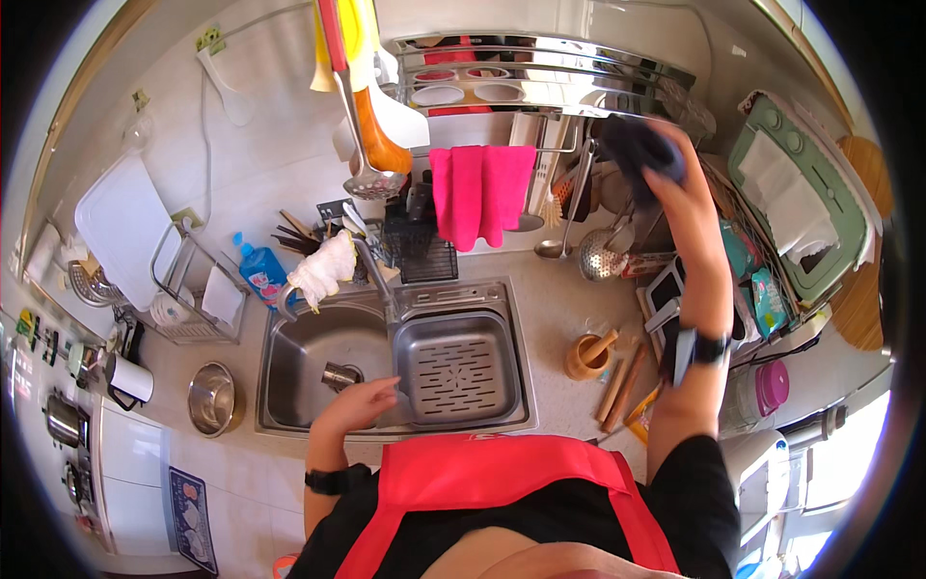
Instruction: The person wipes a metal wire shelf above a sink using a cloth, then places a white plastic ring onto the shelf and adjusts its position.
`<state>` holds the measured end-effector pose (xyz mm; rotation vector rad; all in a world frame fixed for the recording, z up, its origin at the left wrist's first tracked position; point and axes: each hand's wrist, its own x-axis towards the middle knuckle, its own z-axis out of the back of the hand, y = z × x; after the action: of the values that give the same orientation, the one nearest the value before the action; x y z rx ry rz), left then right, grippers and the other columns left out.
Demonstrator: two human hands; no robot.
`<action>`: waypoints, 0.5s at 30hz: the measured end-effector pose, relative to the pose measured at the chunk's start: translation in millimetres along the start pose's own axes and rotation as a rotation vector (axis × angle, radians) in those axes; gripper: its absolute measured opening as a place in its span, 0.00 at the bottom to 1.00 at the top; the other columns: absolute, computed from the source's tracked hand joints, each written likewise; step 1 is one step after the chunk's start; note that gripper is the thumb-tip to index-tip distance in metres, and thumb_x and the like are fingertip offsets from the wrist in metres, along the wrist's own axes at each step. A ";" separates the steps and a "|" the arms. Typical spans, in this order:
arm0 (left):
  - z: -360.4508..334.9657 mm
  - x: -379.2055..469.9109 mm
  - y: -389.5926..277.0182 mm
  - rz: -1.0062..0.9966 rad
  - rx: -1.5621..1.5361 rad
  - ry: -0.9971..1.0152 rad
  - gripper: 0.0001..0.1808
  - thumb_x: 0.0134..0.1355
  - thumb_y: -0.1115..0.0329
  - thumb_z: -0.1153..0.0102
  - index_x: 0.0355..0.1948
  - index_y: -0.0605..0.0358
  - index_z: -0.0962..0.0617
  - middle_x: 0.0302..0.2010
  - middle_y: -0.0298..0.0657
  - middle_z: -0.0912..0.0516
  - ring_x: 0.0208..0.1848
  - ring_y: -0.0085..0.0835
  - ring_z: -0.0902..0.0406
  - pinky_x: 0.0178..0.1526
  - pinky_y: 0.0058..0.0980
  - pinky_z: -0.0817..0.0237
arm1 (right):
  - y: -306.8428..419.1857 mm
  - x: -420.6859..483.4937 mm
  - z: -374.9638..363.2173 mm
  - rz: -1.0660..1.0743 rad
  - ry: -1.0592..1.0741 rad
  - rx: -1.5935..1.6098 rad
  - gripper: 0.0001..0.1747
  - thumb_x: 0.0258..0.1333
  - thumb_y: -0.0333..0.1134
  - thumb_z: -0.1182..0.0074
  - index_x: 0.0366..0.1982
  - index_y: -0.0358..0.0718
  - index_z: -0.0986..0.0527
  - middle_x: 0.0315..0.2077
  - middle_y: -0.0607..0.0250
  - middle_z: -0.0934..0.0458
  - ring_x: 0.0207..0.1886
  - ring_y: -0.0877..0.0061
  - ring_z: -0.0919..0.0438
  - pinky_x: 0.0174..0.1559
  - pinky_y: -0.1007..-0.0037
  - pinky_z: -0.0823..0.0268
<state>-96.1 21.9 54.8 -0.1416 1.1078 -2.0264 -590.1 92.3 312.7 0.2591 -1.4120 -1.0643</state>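
My right hand [669, 166] is raised at the upper right, closed on a dark cloth [640, 152] just below the right end of the shiny metal rack [535, 76]. Part of the cloth hides behind my fingers. Low over the double steel sink, my left hand [362, 404] hangs near the divider, fingers partly extended and holding nothing. A metal cup [338, 375] lies in the left basin [296, 362]; a perforated drain tray [456, 369] fills the right one. A pink towel [481, 195] drapes over the rack's lower rail, left of hanging ladles and a skimmer [600, 253].
A wooden mortar with pestle [582, 360] and rolling pins [623, 387] stand right of the sink. Left are a steel bowl [213, 399], a blue soap bottle [260, 271] and a dish rack [195, 329]. Utensils [380, 181] hang overhead; a green appliance [799, 195] stands right.
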 end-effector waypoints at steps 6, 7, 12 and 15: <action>-21.0 -74.9 51.5 0.178 -0.097 -0.240 0.26 0.67 0.62 0.38 0.65 0.54 0.25 0.47 0.48 0.13 0.49 0.38 0.15 0.51 0.32 0.26 | -17.3 174.4 -98.7 0.392 0.165 -0.469 0.29 0.47 0.16 0.48 0.52 0.46 0.24 0.47 0.54 0.18 0.49 0.60 0.19 0.53 0.66 0.29; -26.7 -87.9 58.4 0.198 -0.151 -0.276 0.26 0.67 0.61 0.38 0.65 0.54 0.25 0.47 0.48 0.13 0.49 0.38 0.15 0.51 0.32 0.26 | -26.6 186.5 -116.4 0.459 0.208 -0.485 0.28 0.45 0.16 0.46 0.50 0.46 0.22 0.48 0.55 0.19 0.52 0.57 0.20 0.56 0.64 0.29; -48.9 -123.2 76.5 0.345 -0.341 -0.378 0.27 0.67 0.60 0.39 0.66 0.55 0.25 0.49 0.48 0.13 0.50 0.36 0.16 0.53 0.31 0.26 | -68.7 224.3 -186.4 0.860 0.298 -0.637 0.29 0.37 0.12 0.49 0.45 0.40 0.20 0.46 0.56 0.18 0.54 0.56 0.22 0.59 0.60 0.30; -52.7 -127.2 74.4 0.435 -0.309 -0.390 0.28 0.67 0.60 0.39 0.66 0.56 0.26 0.49 0.47 0.13 0.51 0.36 0.16 0.53 0.31 0.27 | -87.0 231.3 -208.6 0.745 0.340 -0.814 0.27 0.39 0.13 0.48 0.45 0.38 0.19 0.48 0.59 0.18 0.55 0.57 0.23 0.61 0.61 0.31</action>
<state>10.1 123.2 0.5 -0.3988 1.0805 -1.3652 -489.4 -211.5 359.7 -0.6123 -0.5863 -0.8210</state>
